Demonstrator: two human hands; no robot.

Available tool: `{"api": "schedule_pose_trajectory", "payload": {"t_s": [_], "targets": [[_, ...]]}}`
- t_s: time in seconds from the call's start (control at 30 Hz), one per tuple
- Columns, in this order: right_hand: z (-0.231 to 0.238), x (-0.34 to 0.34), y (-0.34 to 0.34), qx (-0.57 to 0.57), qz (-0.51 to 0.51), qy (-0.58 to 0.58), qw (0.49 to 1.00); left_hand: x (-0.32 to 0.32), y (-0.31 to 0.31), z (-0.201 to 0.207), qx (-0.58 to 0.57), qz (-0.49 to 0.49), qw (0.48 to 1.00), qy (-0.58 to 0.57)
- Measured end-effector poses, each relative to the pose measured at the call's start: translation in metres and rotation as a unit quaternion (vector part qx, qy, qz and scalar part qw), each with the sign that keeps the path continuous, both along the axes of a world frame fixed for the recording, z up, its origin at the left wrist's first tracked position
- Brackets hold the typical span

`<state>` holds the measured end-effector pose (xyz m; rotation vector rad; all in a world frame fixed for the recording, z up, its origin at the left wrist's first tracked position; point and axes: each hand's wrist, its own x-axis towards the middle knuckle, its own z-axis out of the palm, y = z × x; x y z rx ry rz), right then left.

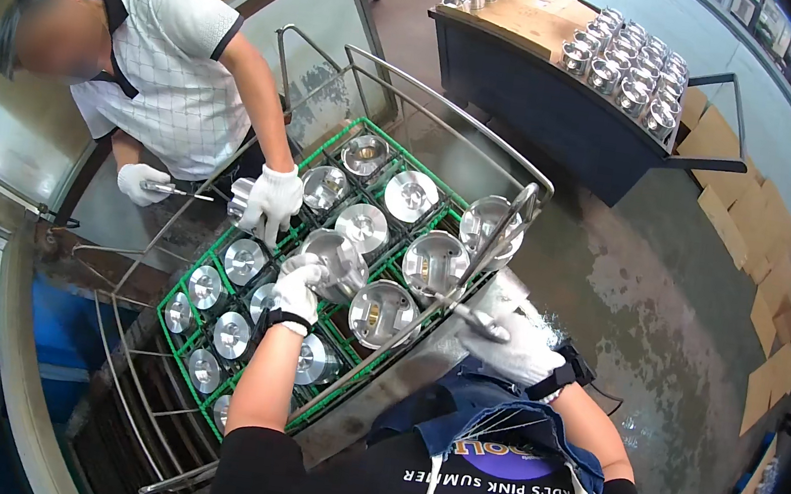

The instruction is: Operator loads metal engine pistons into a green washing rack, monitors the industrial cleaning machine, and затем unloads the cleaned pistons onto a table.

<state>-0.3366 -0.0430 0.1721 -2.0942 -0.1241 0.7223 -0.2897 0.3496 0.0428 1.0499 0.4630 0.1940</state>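
My left hand (298, 292), in a white glove, is closed around a silvery metal piston (337, 267), tilted above the green-edged rack (345, 376). My right hand (514, 349), gloved as well, grips a grey metal hand tool with a narrow tip (474, 317); its exact kind is unclear. The tip points left toward the pistons on the right of the rack. Close to it are an open-side-up piston (383, 314) and another piston (435, 263). More pistons fill the rack's cells, several with flat round tops upward, such as one piston (362, 228).
Across the rack, a co-worker (174, 68) in white gloves reaches to a piston and holds a slim tool (178, 189). Metal rails (453, 110) frame the rack. Behind stands a dark table (545, 97) with rows of pistons. Flattened cardboard (754, 219) lies at right.
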Motion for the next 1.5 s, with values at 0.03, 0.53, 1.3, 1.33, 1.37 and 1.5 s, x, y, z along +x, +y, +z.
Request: {"api": "schedule_pose_trajectory", "payload": {"t_s": [0.03, 0.53, 1.3, 1.33, 1.37, 1.5], "targets": [[0.001, 0.002, 0.002, -0.001, 0.047, -0.037, 0.998, -0.005, 0.002, -0.007, 0.0, -0.012, 1.0, 0.001], [-0.003, 0.014, 0.009, 0.054, 0.051, -0.16, 0.984, 0.142, 0.001, 0.051, 0.733, -0.297, 0.612, -0.01], [0.002, -0.022, -0.048, 0.024, -0.022, 0.1, 0.994, 0.216, -0.047, 0.013, 0.749, -0.518, 0.378, 0.165], [0.006, -0.024, -0.048, 0.029, -0.029, 0.094, 0.995, 0.217, -0.041, 0.003, 0.747, -0.509, 0.392, 0.169], [0.009, -0.024, -0.047, 0.032, -0.037, 0.088, 0.995, 0.217, -0.04, 0.0, 0.744, -0.501, 0.408, 0.17], [0.01, -0.019, -0.04, 0.018, -0.03, 0.107, 0.994, 0.213, -0.034, -0.009, 0.766, -0.498, 0.361, 0.186]]}}
